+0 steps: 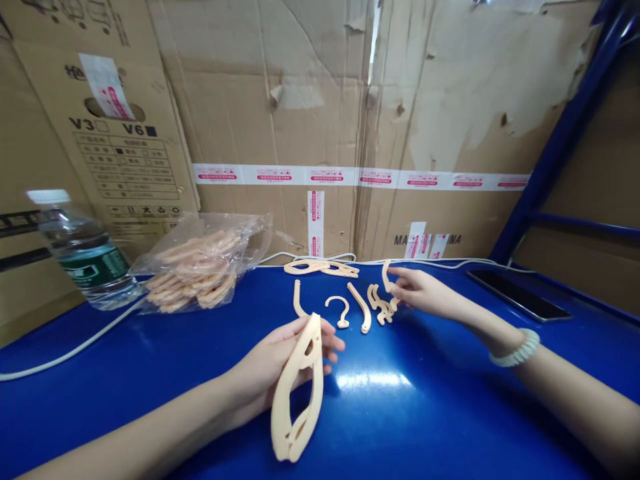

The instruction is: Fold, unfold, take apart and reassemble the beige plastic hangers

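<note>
folding-hanger frame (pixel 283 393), likely light, stiff; hold by narrow end. left hand (pixel 273 360) grips it; right hand (pixel 425 293) pinches curved strip (pixel 385 275) beyond it.

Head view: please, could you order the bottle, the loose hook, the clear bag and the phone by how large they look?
Largest to smallest:
1. Clear bag
2. Bottle
3. Phone
4. Loose hook

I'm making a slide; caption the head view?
Over a blue table, left hand holds a beige frame, right hand a curved piece.

Glare on tabletop (pixel 440 400), carton print (pixel 128 167) seemingly soft
</note>
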A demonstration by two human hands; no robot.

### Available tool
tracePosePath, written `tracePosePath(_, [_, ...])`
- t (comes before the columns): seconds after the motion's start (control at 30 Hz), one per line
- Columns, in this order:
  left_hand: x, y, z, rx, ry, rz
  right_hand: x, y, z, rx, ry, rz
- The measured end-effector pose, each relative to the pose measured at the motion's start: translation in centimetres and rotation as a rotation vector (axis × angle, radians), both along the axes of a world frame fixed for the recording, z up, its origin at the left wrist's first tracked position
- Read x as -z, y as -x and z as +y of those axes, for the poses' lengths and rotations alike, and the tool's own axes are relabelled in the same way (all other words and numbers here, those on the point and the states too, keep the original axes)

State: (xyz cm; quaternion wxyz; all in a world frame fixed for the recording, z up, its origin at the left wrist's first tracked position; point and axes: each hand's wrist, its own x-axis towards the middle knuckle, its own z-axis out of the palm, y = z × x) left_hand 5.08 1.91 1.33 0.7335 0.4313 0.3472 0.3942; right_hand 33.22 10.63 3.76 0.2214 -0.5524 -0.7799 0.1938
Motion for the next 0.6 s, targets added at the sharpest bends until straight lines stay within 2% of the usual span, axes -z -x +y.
tracePosePath(0.13, [-0.2, 0.2, 0.0, -0.056, 0.051, -0.051, 0.8, 0.3, 0.5, 0.039, 0.040, -0.111])
tracePosePath(0.4, [-0.6, 0.1, -0.1, -0.145, 0.117, -0.080, 1.4, 0.2, 0.6, 0.029, -0.044, -0.287])
tracePosePath(0.6, [-0.6, 0.1, 0.1, -0.172, 0.181, -0.130, 0.6, 0.2, -0.4, 0.001, -0.131, -0.347])
